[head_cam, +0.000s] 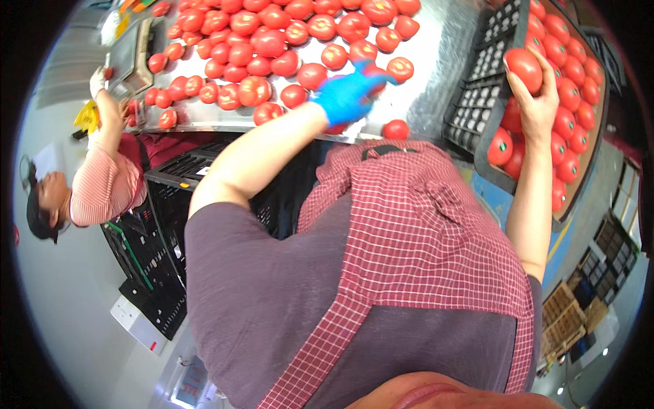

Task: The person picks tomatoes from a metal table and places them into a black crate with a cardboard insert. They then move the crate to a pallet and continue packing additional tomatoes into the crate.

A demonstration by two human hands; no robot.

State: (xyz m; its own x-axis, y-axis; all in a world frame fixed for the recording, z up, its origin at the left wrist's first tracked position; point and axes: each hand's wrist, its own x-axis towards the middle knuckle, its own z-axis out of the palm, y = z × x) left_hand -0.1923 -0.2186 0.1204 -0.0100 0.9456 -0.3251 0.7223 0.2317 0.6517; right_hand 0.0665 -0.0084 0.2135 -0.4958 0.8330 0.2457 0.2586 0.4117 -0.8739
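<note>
My left hand (350, 96), in a blue glove and blurred by motion, reaches over the metal table (434, 97). Its fingers are spread around a tomato (377, 86) that they partly cover; whether they grip it is unclear. Loose red tomatoes (268, 43) lie thickly to the left of this hand and beyond it. My bare right hand (536, 105) holds a large red tomato (523, 70) between thumb and fingers. It is above a dark plastic crate (488, 158) in which tomatoes (568, 94) sit in rows, many with small round stickers.
A weighing scale (130, 59) stands at the table's far left end, where a co-worker's white-gloved hand (97, 82) holds a small tomato. Black plastic crates (163, 204) are stacked below the table on the left. One tomato (396, 129) lies by the near edge.
</note>
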